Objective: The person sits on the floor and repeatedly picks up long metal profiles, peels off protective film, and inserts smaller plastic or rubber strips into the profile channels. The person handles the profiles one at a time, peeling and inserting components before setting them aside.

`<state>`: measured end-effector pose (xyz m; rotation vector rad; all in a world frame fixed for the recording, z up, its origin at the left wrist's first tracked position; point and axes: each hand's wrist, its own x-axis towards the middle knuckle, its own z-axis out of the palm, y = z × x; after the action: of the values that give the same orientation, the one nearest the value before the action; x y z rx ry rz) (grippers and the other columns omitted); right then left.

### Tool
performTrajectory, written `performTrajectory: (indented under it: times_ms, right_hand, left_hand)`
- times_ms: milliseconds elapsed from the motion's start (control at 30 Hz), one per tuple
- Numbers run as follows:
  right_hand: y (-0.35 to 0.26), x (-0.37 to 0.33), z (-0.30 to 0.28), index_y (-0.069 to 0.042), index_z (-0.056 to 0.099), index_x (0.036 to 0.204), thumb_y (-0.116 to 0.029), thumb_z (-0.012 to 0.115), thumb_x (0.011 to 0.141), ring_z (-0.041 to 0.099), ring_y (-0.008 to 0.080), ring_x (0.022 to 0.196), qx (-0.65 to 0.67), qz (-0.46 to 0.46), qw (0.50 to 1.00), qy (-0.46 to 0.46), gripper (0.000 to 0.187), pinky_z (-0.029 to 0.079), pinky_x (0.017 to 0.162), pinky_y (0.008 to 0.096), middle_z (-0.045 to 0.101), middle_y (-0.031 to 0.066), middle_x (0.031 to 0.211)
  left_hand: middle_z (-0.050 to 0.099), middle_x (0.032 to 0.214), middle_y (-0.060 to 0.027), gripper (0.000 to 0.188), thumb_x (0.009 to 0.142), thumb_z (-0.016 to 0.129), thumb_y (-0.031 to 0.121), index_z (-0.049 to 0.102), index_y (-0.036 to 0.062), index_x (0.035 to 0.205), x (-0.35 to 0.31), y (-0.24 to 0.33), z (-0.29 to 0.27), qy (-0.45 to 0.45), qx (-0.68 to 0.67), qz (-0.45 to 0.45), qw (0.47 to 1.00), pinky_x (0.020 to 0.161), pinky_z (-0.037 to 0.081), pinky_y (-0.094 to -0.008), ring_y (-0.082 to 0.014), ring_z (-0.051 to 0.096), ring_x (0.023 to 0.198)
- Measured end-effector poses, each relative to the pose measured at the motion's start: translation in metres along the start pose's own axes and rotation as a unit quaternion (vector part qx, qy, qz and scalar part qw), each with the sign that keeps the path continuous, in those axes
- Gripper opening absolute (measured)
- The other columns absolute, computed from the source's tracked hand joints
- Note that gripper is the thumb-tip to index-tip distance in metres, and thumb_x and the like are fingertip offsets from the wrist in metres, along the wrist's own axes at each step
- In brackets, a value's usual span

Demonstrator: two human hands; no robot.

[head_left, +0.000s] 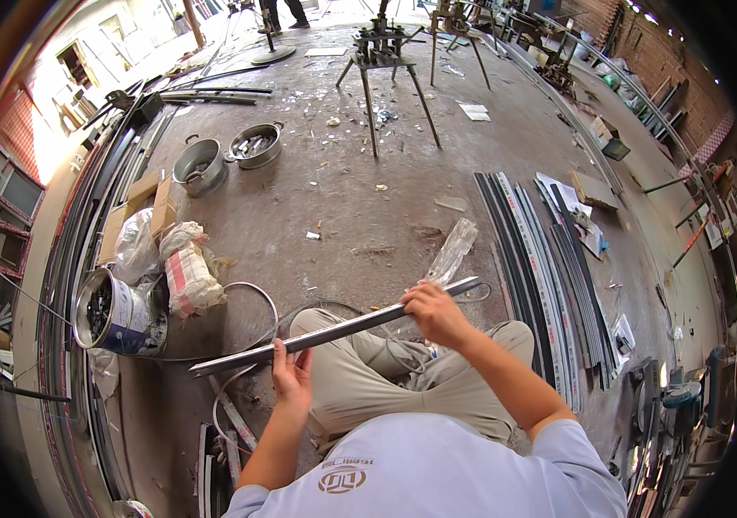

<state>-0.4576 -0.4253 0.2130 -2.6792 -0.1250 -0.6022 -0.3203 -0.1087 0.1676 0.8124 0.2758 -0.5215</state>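
I sit cross-legged on the concrete floor with one long grey metal profile strip held across my knees, slanting from seven o'clock up to two o'clock. My left hand is wrapped round it near the lower end, fingers closed on the metal from beneath. My right hand clamps the upper part, fingers curled over the top edge. As far as I can judge, the strip is only in hand, bare along its length, with nothing fitted to it yet; whatever is to be done to it looks barely begun.

At three o'clock lies a stack of similar long strips, too many and too overlapped to count. At ten o'clock stand two metal pots, side by side, both holding small parts. At nine o'clock one round tin of small dark pieces sits beside two stuffed sacks. One metal stand is at twelve o'clock.
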Motion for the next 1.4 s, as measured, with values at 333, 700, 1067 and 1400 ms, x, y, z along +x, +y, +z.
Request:
performTrajectory:
  times_ms: [333,700,1067,1400]
  right_hand:
    - [-0.076,0.041,0.043,-0.004,0.07,0.102,-0.004,0.068,0.084,0.062,0.0331,0.12,0.079,-0.09,0.992,0.034,0.018,0.044,0.114,0.0509,0.068,0.0108,0.12]
    - [0.002,-0.021,-0.056,-0.004,0.07,0.096,-0.001,0.076,0.081,0.064,0.0311,0.119,-0.091,-0.009,0.996,-0.004,0.017,0.044,0.112,0.0509,0.071,0.0079,0.119]
    - [-0.083,0.034,0.019,-0.003,0.068,0.097,0.0,0.071,0.085,0.064,0.0308,0.118,0.038,-0.073,0.997,-0.007,0.013,0.044,0.112,0.0514,0.07,0.0087,0.121]
    - [-0.082,0.027,0.018,-0.003,0.069,0.1,0.0,0.072,0.084,0.064,0.032,0.117,0.025,-0.077,0.997,-0.001,0.016,0.047,0.11,0.0519,0.069,0.0103,0.123]
  left_hand:
    - [0.067,0.121,-0.0101,0.042,0.105,0.065,0.038,0.06,0.003,0.126,-0.009,-0.026,0.022,-0.019,-0.028,-0.024,0.999,0.104,0.055,-0.0336,-0.0232,0.066,0.114]
    - [0.069,0.125,-0.0134,0.039,0.106,0.061,0.043,0.062,0.006,0.119,0.003,-0.025,0.006,-0.07,-0.008,-0.039,0.997,0.106,0.055,-0.0347,-0.0227,0.067,0.117]
    - [0.07,0.126,-0.007,0.034,0.106,0.063,0.041,0.063,0.0109,0.12,-0.013,-0.04,0.038,-0.129,-0.005,-0.094,0.987,0.104,0.053,-0.0313,-0.0167,0.066,0.117]
    - [0.067,0.122,-0.0075,0.032,0.106,0.064,0.034,0.06,0.0066,0.122,-0.022,-0.036,0.046,-0.169,-0.05,-0.11,0.978,0.111,0.051,-0.0337,-0.0173,0.065,0.118]
